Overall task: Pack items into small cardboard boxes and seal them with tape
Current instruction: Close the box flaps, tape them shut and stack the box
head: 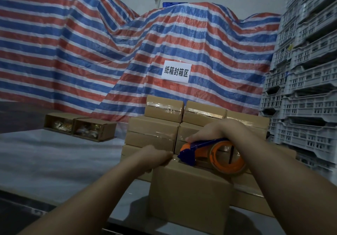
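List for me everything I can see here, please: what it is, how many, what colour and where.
box being taped: one, brown, nearest the camera on the table
tape dispenser: one, blue and orange, on that box's top
sealed boxes: a stack, count unclear, brown, behind it
open boxes: two, brown, far left on the table
table: one, pale
tarpaulin: red, blue and white stripes, backdrop
paper sign: one, white, on the tarpaulin
crates: stacked, grey, right
left hand: presses the box top
right hand: grips the dispenser

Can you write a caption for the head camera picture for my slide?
Right hand runs a tape dispenser along a cardboard box while the left hand steadies it.
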